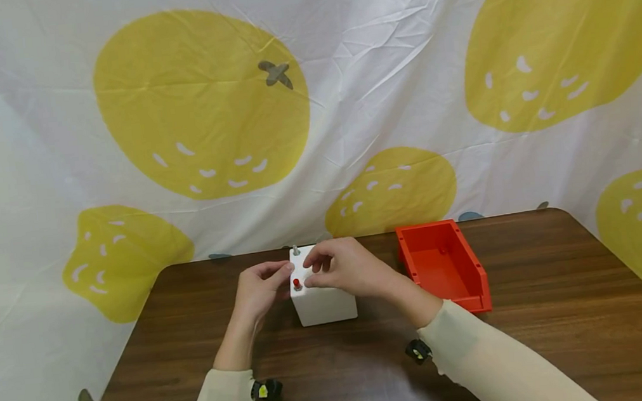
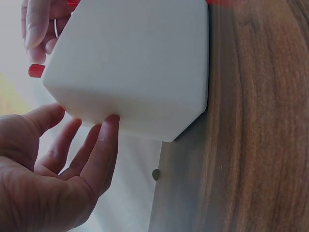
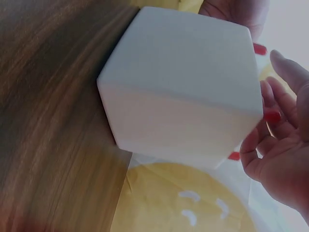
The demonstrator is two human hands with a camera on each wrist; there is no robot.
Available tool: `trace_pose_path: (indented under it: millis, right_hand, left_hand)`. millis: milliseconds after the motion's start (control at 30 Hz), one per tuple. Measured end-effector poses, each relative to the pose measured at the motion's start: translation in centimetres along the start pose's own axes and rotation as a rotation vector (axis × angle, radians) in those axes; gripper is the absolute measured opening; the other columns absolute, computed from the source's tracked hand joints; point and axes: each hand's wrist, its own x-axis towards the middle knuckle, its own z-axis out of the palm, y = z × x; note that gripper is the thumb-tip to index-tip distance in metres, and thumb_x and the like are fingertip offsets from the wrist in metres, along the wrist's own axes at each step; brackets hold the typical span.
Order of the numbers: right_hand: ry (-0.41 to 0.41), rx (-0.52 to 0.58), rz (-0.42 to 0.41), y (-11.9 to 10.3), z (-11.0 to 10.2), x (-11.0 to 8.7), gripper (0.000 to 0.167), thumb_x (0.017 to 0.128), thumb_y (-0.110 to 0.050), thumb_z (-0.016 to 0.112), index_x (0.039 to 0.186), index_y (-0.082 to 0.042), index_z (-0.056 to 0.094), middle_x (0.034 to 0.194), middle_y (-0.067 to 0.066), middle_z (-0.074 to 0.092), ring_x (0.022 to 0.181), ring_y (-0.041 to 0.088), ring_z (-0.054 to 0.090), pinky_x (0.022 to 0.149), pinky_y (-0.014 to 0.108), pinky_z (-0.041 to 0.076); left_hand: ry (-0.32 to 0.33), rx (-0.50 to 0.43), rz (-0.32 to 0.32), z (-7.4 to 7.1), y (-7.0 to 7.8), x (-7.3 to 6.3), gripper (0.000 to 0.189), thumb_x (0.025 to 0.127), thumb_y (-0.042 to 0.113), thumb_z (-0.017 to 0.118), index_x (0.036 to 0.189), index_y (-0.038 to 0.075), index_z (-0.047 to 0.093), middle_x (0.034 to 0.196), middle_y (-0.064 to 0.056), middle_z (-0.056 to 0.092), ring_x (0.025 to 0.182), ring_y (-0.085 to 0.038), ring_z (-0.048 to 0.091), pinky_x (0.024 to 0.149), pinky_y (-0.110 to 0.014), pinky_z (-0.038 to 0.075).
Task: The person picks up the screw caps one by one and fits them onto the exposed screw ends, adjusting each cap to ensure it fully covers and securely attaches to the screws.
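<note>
Working atop a white box, centre of frame, seemingly partway.
Resting relaxed left hand against its side, curving apparently empty right hand above; red knobs already on, no telling the rest.

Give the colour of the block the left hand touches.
White; the block shows best in the right wrist view.

Dressed in pale cream sleeves, long, plain, ending well behind fingers in slightly wavy cuffs. Faintly greyer in patches near cuffs. Fitted behind left fingers, beside cuff, with small black camera, chunky, marked bright yellow. Fitted behind right fingers, likewise beside cuff, with second black camera, small, flecked pale. Bare from cuffs forward to fingers.
</note>
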Motion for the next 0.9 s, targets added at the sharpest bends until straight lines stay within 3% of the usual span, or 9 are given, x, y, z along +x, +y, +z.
trace_pose_path:
  millis: [267, 400, 600, 900]
  right_hand:
    - [0.043, 0.045, 0.041, 0.5, -1.9, -0.8, 0.025, 0.089, -0.022, 0.089, 0.107, -0.008, 0.079, 0.085, -0.007, 0.069, 0.079, 0.013, 0.064, 0.067, 0.03, 0.057]
    - [0.051, 0.068, 0.076, 0.9, -3.1, -1.2, 0.029, 0.09, -0.021, 0.089, 0.111, -0.005, 0.078, 0.089, -0.004, 0.07, 0.08, 0.016, 0.065, 0.072, 0.03, 0.059]
    - [0.075, 0.054, 0.127, 1.6, -5.0, -2.1, 0.026, 0.092, -0.022, 0.086, 0.112, -0.007, 0.078, 0.097, -0.004, 0.072, 0.091, 0.018, 0.066, 0.084, 0.034, 0.061]
    - [0.096, -0.028, 0.152, 2.8, -7.5, -3.6, 0.019, 0.093, -0.021, 0.085, 0.109, -0.015, 0.077, 0.095, -0.003, 0.07, 0.09, 0.019, 0.064, 0.081, 0.037, 0.059]
  left_hand:
    - [0.014, 0.023, -0.009, 0.0, 0.0, 0.0, 0.028, 0.098, 0.015, 0.08, 0.117, -0.005, 0.076, 0.111, -0.016, 0.075, 0.093, -0.02, 0.072, 0.08, -0.043, 0.066]
    - [0.02, 0.031, -0.009, 0.1, 0.1, 0.0, 0.028, 0.098, 0.016, 0.08, 0.117, -0.005, 0.076, 0.111, -0.016, 0.075, 0.091, -0.019, 0.072, 0.079, -0.042, 0.067]
    - [0.015, 0.034, 0.004, 0.0, 0.2, -0.1, 0.031, 0.098, 0.017, 0.08, 0.118, -0.005, 0.076, 0.114, -0.016, 0.075, 0.091, -0.018, 0.072, 0.076, -0.039, 0.067]
    - [0.019, 0.053, -0.003, 0.0, 0.3, -0.2, 0.03, 0.098, 0.018, 0.081, 0.118, -0.004, 0.076, 0.117, -0.017, 0.074, 0.093, -0.019, 0.071, 0.083, -0.047, 0.066]
